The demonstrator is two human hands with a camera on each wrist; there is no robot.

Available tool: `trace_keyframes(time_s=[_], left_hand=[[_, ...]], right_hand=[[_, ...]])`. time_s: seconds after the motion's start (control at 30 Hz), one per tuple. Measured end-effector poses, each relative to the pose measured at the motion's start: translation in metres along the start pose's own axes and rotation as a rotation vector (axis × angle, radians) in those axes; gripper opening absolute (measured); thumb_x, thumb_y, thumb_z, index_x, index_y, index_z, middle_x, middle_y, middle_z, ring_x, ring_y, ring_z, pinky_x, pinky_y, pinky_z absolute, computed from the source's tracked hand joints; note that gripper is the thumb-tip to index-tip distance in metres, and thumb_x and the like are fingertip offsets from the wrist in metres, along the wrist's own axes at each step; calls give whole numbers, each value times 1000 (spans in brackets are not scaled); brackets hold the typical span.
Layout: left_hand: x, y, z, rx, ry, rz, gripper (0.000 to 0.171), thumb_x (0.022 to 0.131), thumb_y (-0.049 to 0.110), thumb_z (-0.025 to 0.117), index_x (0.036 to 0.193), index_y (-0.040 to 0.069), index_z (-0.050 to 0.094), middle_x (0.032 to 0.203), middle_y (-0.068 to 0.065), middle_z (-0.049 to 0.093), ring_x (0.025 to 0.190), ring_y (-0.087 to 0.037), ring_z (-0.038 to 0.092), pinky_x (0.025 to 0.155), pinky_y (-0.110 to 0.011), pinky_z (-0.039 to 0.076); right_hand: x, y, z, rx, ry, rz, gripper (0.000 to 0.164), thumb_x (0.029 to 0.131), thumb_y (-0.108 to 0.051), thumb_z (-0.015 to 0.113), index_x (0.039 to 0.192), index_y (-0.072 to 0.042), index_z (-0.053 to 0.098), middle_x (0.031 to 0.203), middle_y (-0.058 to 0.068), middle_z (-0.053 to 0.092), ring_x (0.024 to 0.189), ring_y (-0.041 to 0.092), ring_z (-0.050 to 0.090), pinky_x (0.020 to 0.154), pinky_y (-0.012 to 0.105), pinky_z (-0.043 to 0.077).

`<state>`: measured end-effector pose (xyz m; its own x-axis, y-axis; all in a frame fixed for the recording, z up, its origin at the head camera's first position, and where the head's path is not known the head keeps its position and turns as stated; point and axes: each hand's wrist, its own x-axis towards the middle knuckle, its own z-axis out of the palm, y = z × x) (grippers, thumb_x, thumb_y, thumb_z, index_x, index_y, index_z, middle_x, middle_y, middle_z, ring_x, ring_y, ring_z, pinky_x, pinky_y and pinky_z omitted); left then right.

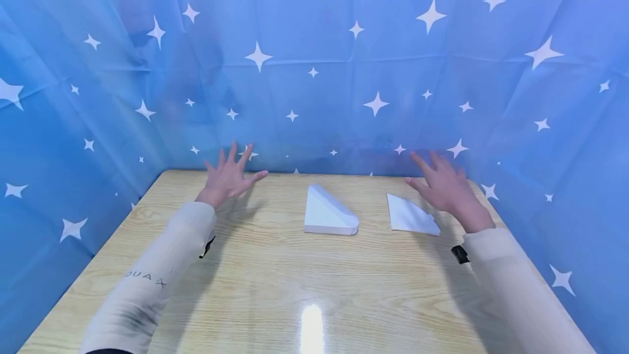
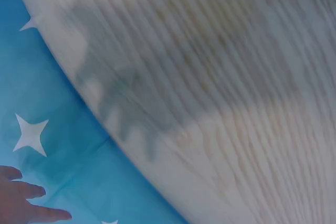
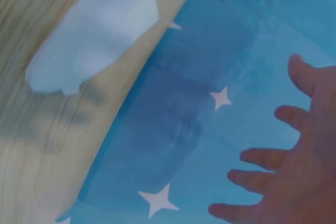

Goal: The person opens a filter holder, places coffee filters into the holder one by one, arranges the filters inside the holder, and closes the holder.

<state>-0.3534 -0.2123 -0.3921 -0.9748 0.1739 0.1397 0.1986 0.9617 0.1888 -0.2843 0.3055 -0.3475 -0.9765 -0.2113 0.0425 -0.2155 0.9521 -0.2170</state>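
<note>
A white wedge-shaped piece point(image 1: 328, 213), with a thick front edge and one rounded corner, lies on the wooden table. To its right is a thin white sheet point(image 1: 411, 216) that looks like folded paper; the same sheet point(image 3: 100, 30) shows at upper left in the right wrist view. My left hand point(image 1: 228, 179) is held over the table's back left, fingers spread, holding nothing. Over the back right, just beyond the sheet, my right hand point(image 1: 444, 187) is also spread and bare; it point(image 3: 299, 166) appears with fingers apart in the right wrist view. Neither hand touches the white pieces.
The wooden table point(image 1: 275, 283) ends at a blue curtain point(image 1: 314, 26) with white stars, which hangs behind it and along both sides. A bright light reflection lies near the table's front. Both sleeves are pale, with a dark band or clip near each wrist.
</note>
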Motion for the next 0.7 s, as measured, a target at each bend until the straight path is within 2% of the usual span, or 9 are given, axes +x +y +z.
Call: trace_keyframes(time_s=[0.1,0.17,0.23,0.3,0.4,0.53,0.7], left_hand=[[0,3,3,-75,-7,12,97,94,84,37,168,29,6,173,-23,-1,154,-58,10,112,-86,16],[0,7,5,-130,-18,20,97,94,83,38,168,27,9,172,-26,6,152,-58,21,111,-82,27],[0,11,7,-180,-33,25,98,94,83,38,168,25,11,171,-27,11,149,-57,29,110,-78,33],[1,15,9,-235,-49,27,100,93,84,38,168,22,13,170,-26,17,149,-54,32,112,-75,34],[2,24,11,-344,-88,39,101,93,84,39,166,16,19,169,-21,25,152,-47,31,118,-72,29],[3,38,16,-505,-174,44,100,92,78,53,163,12,29,163,-18,40,149,-43,40,119,-67,33],[5,60,27,-700,-319,10,96,85,63,75,160,16,36,156,-19,48,134,-38,56,109,-55,50]], right_hand=[[-5,-7,5,14,52,-32,75,107,-60,37,167,-21,14,167,34,14,151,60,18,111,85,16],[-7,-11,9,51,77,-40,73,108,-57,39,166,-18,19,166,33,21,148,59,25,111,82,24],[-9,-15,14,95,94,-46,71,108,-55,40,165,-15,23,164,31,27,146,57,30,110,79,30],[-9,-19,19,152,97,-48,70,109,-53,42,164,-12,26,164,30,29,146,55,31,110,78,32],[-9,-24,28,236,108,-53,68,110,-49,43,162,-8,30,163,29,32,146,53,33,110,75,33],[-9,-32,40,352,145,-77,61,110,-39,48,157,-2,38,159,28,40,142,51,42,108,70,40],[-8,-44,52,504,148,-85,53,109,-33,52,151,-1,46,152,26,50,138,46,50,109,63,45]])
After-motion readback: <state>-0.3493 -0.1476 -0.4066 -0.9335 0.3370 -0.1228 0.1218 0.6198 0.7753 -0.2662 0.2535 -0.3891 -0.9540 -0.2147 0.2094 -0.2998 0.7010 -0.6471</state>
